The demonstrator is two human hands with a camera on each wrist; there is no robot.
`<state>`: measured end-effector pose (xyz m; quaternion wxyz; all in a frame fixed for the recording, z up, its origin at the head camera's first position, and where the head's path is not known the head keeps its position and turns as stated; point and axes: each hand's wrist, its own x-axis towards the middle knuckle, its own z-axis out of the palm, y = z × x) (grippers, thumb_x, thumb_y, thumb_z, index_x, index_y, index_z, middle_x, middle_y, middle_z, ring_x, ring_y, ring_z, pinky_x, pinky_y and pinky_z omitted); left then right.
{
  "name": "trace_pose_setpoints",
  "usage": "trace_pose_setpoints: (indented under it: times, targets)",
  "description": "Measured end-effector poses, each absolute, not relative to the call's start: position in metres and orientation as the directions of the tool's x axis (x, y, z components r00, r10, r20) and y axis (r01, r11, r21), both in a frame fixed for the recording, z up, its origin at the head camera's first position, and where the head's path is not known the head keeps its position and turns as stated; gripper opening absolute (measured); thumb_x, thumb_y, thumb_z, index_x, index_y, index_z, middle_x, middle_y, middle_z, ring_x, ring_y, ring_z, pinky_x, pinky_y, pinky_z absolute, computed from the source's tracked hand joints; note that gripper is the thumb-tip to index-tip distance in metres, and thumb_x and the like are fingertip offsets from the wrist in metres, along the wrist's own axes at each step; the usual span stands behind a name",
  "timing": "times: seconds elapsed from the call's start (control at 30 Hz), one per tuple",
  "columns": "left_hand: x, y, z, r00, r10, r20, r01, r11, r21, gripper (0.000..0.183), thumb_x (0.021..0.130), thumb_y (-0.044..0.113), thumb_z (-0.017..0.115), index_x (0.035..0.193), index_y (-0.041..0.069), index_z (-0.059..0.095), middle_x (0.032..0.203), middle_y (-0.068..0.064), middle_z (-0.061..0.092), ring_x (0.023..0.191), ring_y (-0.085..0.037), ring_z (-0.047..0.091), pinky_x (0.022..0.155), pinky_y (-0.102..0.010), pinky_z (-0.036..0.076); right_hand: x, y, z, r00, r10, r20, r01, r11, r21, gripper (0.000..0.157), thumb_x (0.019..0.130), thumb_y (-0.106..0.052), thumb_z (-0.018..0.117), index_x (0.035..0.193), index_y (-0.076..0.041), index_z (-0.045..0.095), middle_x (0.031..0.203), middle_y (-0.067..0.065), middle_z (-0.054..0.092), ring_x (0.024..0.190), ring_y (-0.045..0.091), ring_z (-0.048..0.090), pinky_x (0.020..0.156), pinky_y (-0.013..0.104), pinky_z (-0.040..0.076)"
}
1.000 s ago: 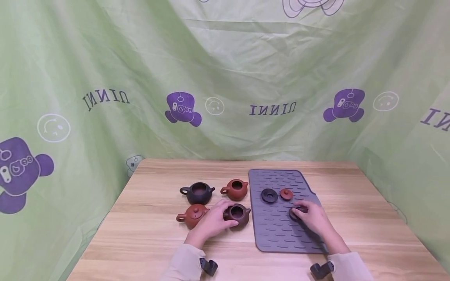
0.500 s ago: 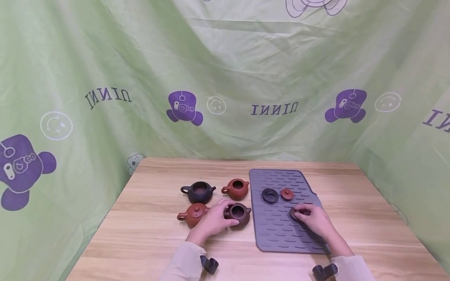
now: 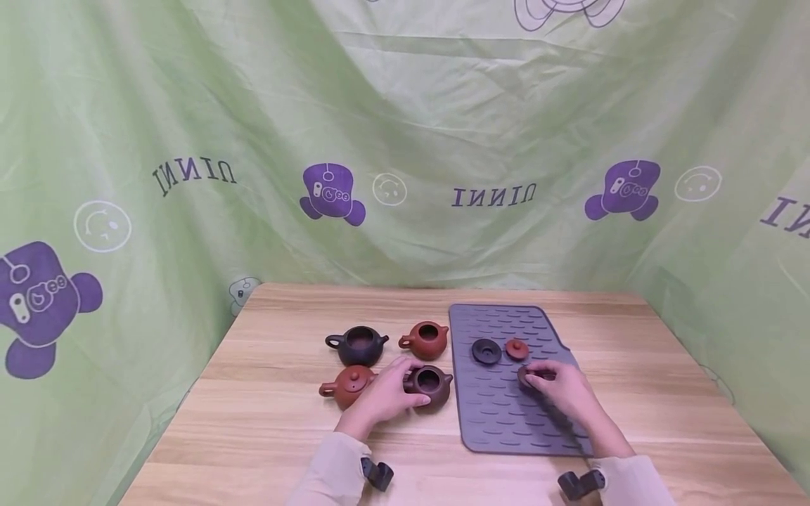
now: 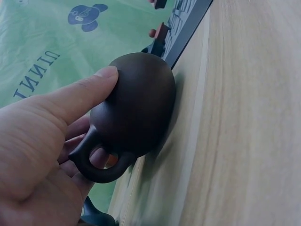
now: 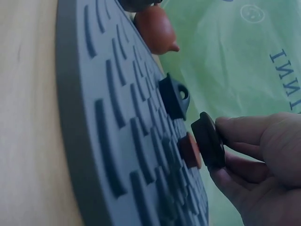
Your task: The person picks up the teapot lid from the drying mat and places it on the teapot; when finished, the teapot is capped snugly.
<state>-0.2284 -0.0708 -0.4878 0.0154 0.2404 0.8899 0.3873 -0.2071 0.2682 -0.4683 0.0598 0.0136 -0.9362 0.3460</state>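
My left hand (image 3: 387,395) holds a dark brown teapot (image 3: 432,388) that has no lid on it. In the left wrist view, the thumb lies on the round body of the teapot (image 4: 138,106) and the other fingers are partly hidden behind it, near the loop handle. Over the grey ridged mat, my right hand (image 3: 565,392) pinches a dark brown lid (image 5: 209,141) between thumb and fingers. The right wrist view shows that lid tilted and apart from the mat. Farther back on the mat lie a black lid (image 3: 486,351) and a small red lid (image 3: 517,349).
A black teapot (image 3: 361,346) and a red teapot (image 3: 427,340), both lidless, stand at the back. Left of my left hand is another red teapot (image 3: 349,386), its lid on. The grey mat (image 3: 490,429) covers the right part of the wooden table (image 3: 253,436).
My right hand has raised the dark brown lid slightly off the mat and shifted it a little back and left. The left hand stays on the teapot.
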Motion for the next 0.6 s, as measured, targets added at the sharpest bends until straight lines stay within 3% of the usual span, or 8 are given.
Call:
trace_pose_setpoints:
  times: [0.33,0.6]
  targets:
    - [-0.228,-0.070,-0.488,-0.890,0.433,0.141,0.397,0.587,0.706,0.051,0.078,0.028,0.083,0.122,0.016,0.061,0.120,0.003,0.057,0.112,-0.017,0.053,0.098,-0.040,0.042,-0.210,0.248,-0.455,-0.985,-0.026,0.173,-0.129,0.775,-0.618,0.016,0.083,-0.016,0.077,0.097,-0.010,0.075,0.102,0.012,0.070,0.096,0.031,0.063,0.079,0.044,0.049]
    - [-0.229,-0.070,-0.488,-0.894,0.428,0.133,0.391,0.598,0.700,0.051,0.077,0.028,0.084,0.121,0.016,0.061,0.120,0.003,0.058,0.113,-0.019,0.053,0.098,-0.041,0.042,-0.210,0.222,-0.443,-0.984,-0.045,0.173,-0.149,0.741,-0.655,0.015,0.082,-0.017,0.079,0.096,-0.013,0.076,0.102,0.010,0.069,0.099,0.030,0.062,0.081,0.045,0.048]
